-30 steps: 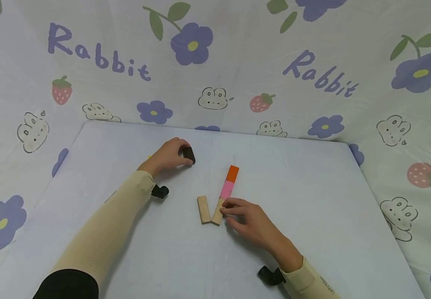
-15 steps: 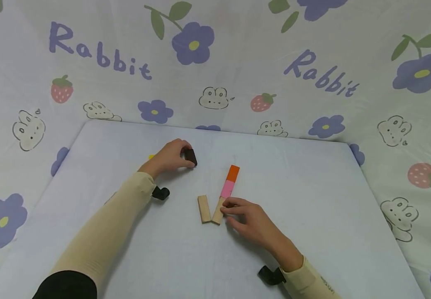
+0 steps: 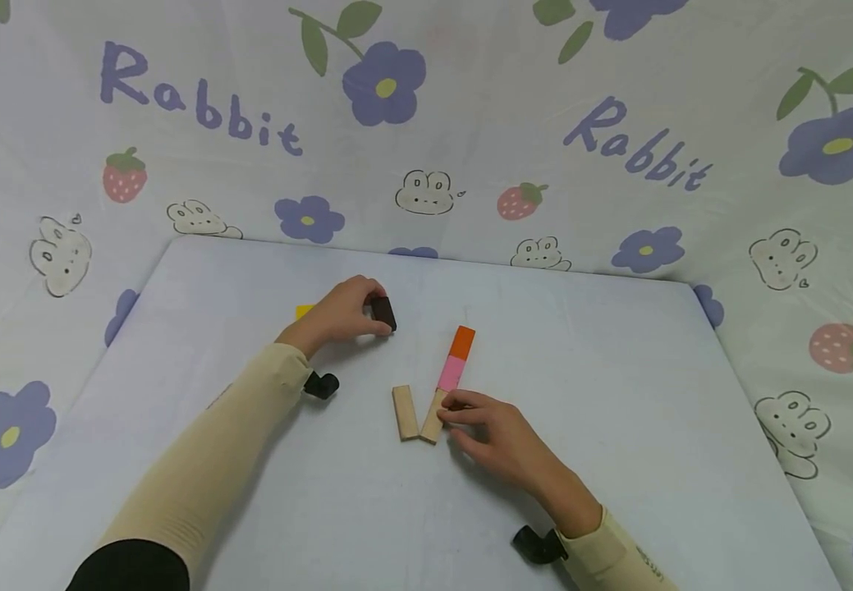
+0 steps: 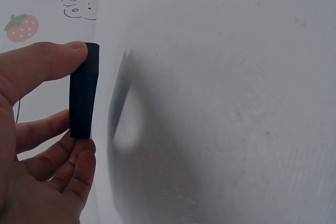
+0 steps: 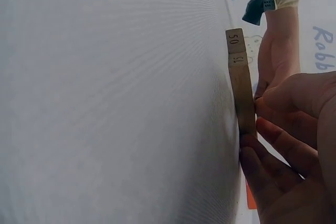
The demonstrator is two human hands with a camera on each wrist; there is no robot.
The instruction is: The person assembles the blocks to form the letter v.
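Note:
My left hand (image 3: 339, 312) pinches a dark block (image 3: 384, 313) by its ends, thumb on one end and fingers on the other. In the left wrist view the dark block (image 4: 84, 92) is above the white surface, its shadow beside it. My right hand (image 3: 498, 439) rests its fingertips against the right plain wooden block (image 3: 432, 420), with the thumb apart. A second plain wooden block (image 3: 405, 413) meets it at the near end, forming a V. Beyond the right one, a pink block (image 3: 451, 373) and an orange block (image 3: 461, 342) continue in line.
Part of a yellow block (image 3: 304, 311) shows behind my left wrist. All of it lies on a white-covered table (image 3: 618, 394), with a printed rabbit-and-flower cloth (image 3: 470, 123) rising behind. Numbers are marked on the wooden blocks' ends (image 5: 235, 40).
My left hand has moved slightly right and nearer with the dark block, uncovering more of the yellow block. The right hand and the row of blocks have stayed in place.

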